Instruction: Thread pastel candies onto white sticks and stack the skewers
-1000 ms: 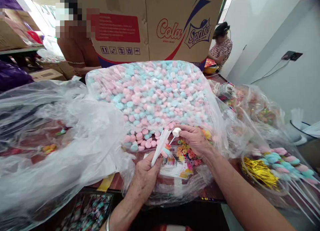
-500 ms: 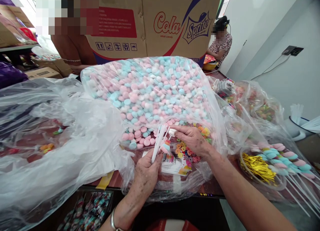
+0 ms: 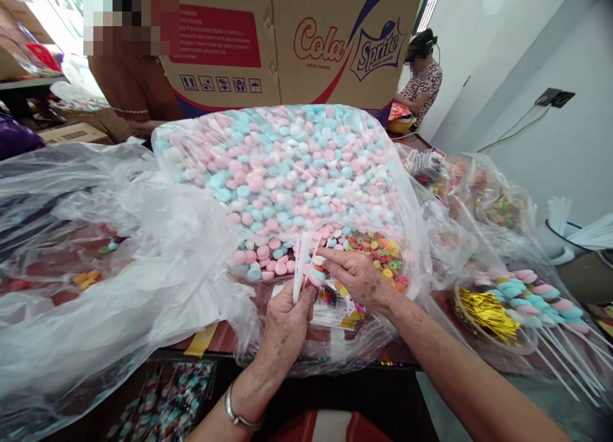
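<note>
My left hand [image 3: 286,324] is closed around a bundle of thin white sticks [image 3: 301,263] that point upward. One stick carries pink, blue and white candies [image 3: 317,277] near its top. My right hand [image 3: 357,275] pinches a candy on that stick, fingers pressed together right beside the left hand. Both hands hover over the near edge of a big clear bag of pink, blue and white round candies [image 3: 287,174]. A pile of small colourful ring candies [image 3: 378,251] lies just behind my right hand.
Crumpled clear plastic sheeting [image 3: 105,250] covers the left. At right lie finished candy sticks [image 3: 536,295] and a tub of gold twist ties [image 3: 486,314]. A large Cola Sprite carton [image 3: 297,39] stands behind, with one person at back left and another at back right.
My right hand has pushed the white candy down the stick toward the left hand. The stick bundle has tilted more upright. The view has shifted slightly.
</note>
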Demonstrator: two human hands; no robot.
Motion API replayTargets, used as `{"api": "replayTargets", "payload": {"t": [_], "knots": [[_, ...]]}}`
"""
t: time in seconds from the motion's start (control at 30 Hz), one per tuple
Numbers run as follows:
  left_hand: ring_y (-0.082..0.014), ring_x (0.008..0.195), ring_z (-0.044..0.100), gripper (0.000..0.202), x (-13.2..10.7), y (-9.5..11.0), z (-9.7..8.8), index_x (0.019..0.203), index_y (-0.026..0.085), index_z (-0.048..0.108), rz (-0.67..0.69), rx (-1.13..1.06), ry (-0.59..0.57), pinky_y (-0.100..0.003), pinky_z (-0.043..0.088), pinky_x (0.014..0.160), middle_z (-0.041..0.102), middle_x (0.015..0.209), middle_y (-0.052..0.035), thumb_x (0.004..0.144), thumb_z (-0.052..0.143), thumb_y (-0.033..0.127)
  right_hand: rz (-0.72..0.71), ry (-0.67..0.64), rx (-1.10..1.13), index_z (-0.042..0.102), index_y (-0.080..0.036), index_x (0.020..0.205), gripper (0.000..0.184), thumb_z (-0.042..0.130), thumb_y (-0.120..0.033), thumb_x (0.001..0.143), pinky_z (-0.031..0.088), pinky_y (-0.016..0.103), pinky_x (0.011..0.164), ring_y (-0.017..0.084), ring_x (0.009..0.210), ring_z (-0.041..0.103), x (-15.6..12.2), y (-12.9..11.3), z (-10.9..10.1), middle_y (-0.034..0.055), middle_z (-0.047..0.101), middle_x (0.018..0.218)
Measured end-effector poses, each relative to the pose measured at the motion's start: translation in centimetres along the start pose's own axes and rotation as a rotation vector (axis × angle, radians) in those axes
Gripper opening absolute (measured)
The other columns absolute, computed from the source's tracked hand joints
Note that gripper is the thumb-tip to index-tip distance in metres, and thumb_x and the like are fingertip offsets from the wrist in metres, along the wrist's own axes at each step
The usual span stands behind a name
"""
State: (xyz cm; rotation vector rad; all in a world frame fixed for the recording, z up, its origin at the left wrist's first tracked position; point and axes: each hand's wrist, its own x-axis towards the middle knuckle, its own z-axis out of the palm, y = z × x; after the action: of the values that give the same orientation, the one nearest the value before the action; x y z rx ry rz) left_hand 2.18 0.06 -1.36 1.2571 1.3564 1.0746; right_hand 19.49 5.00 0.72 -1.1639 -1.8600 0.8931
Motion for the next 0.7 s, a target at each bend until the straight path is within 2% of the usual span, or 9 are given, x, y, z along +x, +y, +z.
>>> {"api": "replayTargets", "payload": {"t": [0.1,0.2,0.27,0.3,0.4,0.47,0.6,0.7], "knots": [[-0.0084,0.046,0.032,0.028,0.5,-0.6,0.1,0.069,0.019,0.057,0.009,-0.071,0.0,-0.021,0.024,0.044,0.044,0.052,0.0075,0.089,0.059,0.038,-0.003,-0.076,-0.028,0.067,-0.026,0.13,0.038,0.053,-0.036,0.095,0.053,0.035,0.098,0.021,0.111,0.069,-0.1,-0.4,-1.2,0.0026,0.072,0.124],[-0.0076,0.046,0.032,0.031,0.9,-0.9,-0.1,0.067,0.019,0.056,0.028,-0.127,0.042,-0.02,0.024,0.044,0.045,0.054,0.0071,0.09,0.061,0.04,-0.017,-0.007,-0.061,0.058,-0.028,0.139,0.041,0.048,-0.035,0.099,0.053,0.035,0.097,0.02,0.113,0.067,0.1,-0.3,-3.2,0.0026,0.071,0.127],[-0.0073,0.046,0.032,0.031,1.0,-1.0,-0.2,0.068,0.018,0.056,0.024,-0.145,0.065,-0.02,0.024,0.043,0.045,0.054,0.0073,0.089,0.062,0.041,-0.057,0.058,-0.243,0.062,-0.026,0.133,0.037,0.045,-0.028,0.1,0.053,0.036,0.094,0.02,0.107,0.067,0.4,0.2,-4.2,0.0049,0.073,0.12],[-0.0071,0.045,0.031,0.031,0.9,-1.0,-0.3,0.068,0.018,0.057,0.014,-0.15,0.07,-0.02,0.024,0.043,0.045,0.053,0.0075,0.088,0.063,0.041,-0.09,0.039,-0.39,0.067,-0.024,0.125,0.034,0.046,-0.024,0.099,0.052,0.037,0.093,0.021,0.104,0.066,0.5,0.5,-4.5,0.0067,0.074,0.114],[-0.007,0.043,0.03,0.027,0.5,-0.9,-0.4,0.074,0.018,0.061,-0.027,-0.141,0.065,-0.02,0.023,0.041,0.045,0.052,0.008,0.086,0.064,0.042,-0.198,-0.189,-0.846,0.074,-0.018,0.101,0.023,0.052,-0.015,0.094,0.048,0.039,0.089,0.025,0.097,0.061,0.8,1.1,-4.1,0.0112,0.072,0.099],[-0.0069,0.042,0.029,0.025,0.2,-0.8,-0.5,0.08,0.018,0.063,-0.042,-0.126,0.058,-0.02,0.022,0.041,0.045,0.052,0.0082,0.086,0.064,0.042,-0.226,-0.296,-1.029,0.074,-0.017,0.094,0.019,0.055,-0.014,0.093,0.045,0.04,0.085,0.026,0.095,0.057,1.0,1.2,-3.2,0.0124,0.069,0.096],[-0.0067,0.043,0.029,0.026,0.1,-0.8,-0.6,0.084,0.017,0.064,-0.046,-0.115,0.029,-0.02,0.021,0.041,0.045,0.052,0.0081,0.086,0.064,0.043,-0.187,-0.332,-1.134,0.072,-0.015,0.087,0.016,0.057,-0.015,0.092,0.042,0.038,0.08,0.027,0.095,0.053,1.5,1.1,-1.7,0.0145,0.066,0.097],[-0.0071,0.043,0.03,0.026,0.2,-0.9,-0.6,0.087,0.016,0.065,-0.045,-0.129,0.024,-0.02,0.023,0.042,0.045,0.051,0.0083,0.086,0.065,0.042,-0.166,-0.296,-1.113,0.07,-0.012,0.093,0.016,0.054,-0.012,0.092,0.041,0.037,0.082,0.028,0.097,0.053,1.8,0.9,-1.6,0.0156,0.066,0.099]]}}
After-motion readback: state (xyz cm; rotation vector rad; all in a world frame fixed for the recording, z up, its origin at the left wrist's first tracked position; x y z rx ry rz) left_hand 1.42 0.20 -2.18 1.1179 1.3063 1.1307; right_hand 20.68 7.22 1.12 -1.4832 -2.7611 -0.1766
